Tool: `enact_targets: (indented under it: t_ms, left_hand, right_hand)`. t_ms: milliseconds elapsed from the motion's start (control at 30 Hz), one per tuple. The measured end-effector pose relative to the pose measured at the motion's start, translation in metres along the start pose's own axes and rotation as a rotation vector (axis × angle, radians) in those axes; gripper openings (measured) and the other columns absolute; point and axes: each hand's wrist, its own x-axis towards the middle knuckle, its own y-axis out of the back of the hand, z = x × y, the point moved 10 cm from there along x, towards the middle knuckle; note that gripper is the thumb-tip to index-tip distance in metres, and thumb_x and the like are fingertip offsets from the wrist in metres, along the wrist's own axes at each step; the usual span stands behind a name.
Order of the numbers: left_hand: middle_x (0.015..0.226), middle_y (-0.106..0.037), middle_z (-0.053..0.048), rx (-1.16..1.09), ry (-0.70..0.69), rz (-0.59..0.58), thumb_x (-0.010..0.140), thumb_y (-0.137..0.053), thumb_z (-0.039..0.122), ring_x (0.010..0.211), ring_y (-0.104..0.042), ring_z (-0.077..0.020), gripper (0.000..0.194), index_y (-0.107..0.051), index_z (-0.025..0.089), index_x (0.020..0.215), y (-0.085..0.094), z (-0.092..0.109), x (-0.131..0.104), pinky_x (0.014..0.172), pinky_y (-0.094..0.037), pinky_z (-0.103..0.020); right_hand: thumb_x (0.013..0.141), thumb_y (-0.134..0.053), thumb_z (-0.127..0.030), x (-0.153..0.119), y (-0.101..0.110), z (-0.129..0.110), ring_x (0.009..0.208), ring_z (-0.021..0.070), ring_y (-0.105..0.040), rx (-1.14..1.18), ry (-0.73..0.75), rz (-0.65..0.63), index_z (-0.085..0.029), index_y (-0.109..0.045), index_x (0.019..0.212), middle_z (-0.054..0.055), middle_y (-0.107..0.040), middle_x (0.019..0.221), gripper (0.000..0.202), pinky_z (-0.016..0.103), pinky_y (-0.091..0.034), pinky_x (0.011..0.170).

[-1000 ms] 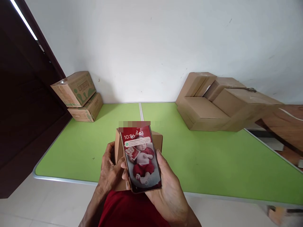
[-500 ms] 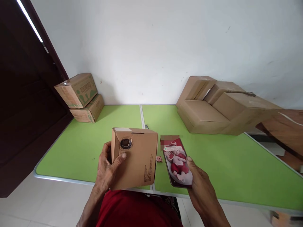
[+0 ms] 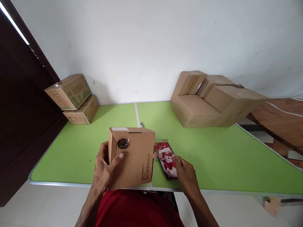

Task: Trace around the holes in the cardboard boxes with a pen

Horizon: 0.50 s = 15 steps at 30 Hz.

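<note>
My left hand (image 3: 105, 167) grips a brown cardboard box (image 3: 133, 160) by its left side, thumb across the front face. Near the top left of that face is a round hole with a dark, scribbled edge, and small dark print runs up its right side. Just right of the box, my right hand (image 3: 186, 170) is closed on the lower right edge of a smartphone (image 3: 169, 164). Its lit screen shows a red and white picture with a pale banner across it. The box hides the phone's upper left corner.
Two stacked cartons (image 3: 80, 104) with green prints stand at the table's back left. Several plain cardboard boxes (image 3: 201, 107) are grouped at the back right by the wall. A white seam divides the green table (image 3: 71, 154). A wooden surface (image 3: 281, 121) lies beyond its right edge.
My right hand has carried the phone to the left, up against the box's right edge in view, and the phone is more tilted. The box in my left hand stays nearly still. The view has shifted slightly.
</note>
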Motion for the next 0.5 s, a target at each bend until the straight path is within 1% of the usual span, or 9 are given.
enact_targets:
  t_ms: [100, 200, 300, 400, 500]
  left_hand:
    - [0.124, -0.077, -0.012, 0.010, -0.019, -0.005, 0.081, -0.086, 0.068, 0.111, -0.073, -0.0317, 0.070, -0.066, 0.021, 0.128, 0.000, 0.002, 0.000, 0.089, -0.058, -0.039]
    - [0.125, -0.077, -0.012, 0.016, -0.024, -0.009, 0.082, -0.085, 0.068, 0.111, -0.073, -0.0317, 0.069, -0.066, 0.022, 0.130, 0.001, 0.003, -0.001, 0.089, -0.058, -0.039]
    - [0.123, -0.078, -0.011, 0.011, -0.012, -0.013, 0.081, -0.086, 0.067, 0.110, -0.072, -0.0318, 0.071, -0.066, 0.022, 0.131, 0.001, 0.001, -0.001, 0.088, -0.058, -0.039]
    - [0.123, -0.077, -0.010, 0.004, -0.004, -0.018, 0.080, -0.086, 0.066, 0.112, -0.071, -0.0321, 0.071, -0.065, 0.022, 0.132, 0.001, -0.001, -0.001, 0.089, -0.057, -0.039]
    - [0.124, -0.076, -0.009, -0.009, 0.002, -0.021, 0.081, -0.086, 0.065, 0.116, -0.070, -0.0319, 0.072, -0.064, 0.023, 0.134, 0.000, -0.002, -0.002, 0.091, -0.057, -0.039]
  right_hand:
    - [0.088, -0.039, -0.076, 0.000, 0.001, -0.004, 0.070, 0.0288, -0.064, -0.076, 0.013, 0.019, -0.026, -0.062, 0.073, 0.009, -0.073, 0.069, 0.057, 0.038, -0.047, 0.069]
    - [0.086, -0.040, -0.070, -0.001, 0.006, -0.008, 0.069, 0.0306, -0.063, -0.161, 0.029, 0.051, -0.028, -0.061, 0.074, 0.011, -0.072, 0.069, 0.049, 0.040, -0.044, 0.072]
    - [0.085, -0.041, -0.064, -0.002, 0.013, -0.009, 0.075, 0.0346, -0.065, -0.227, 0.036, 0.074, -0.028, -0.064, 0.080, 0.015, -0.075, 0.077, 0.043, 0.042, -0.043, 0.077]
    - [0.083, -0.041, -0.062, -0.004, 0.016, -0.009, 0.077, 0.0375, -0.066, -0.265, 0.039, 0.075, -0.027, -0.065, 0.083, 0.017, -0.076, 0.080, 0.042, 0.043, -0.043, 0.079]
    - [0.084, -0.040, -0.062, -0.006, 0.015, -0.009, 0.075, 0.0381, -0.065, -0.275, 0.048, 0.055, -0.026, -0.066, 0.085, 0.018, -0.076, 0.080, 0.044, 0.044, -0.043, 0.078]
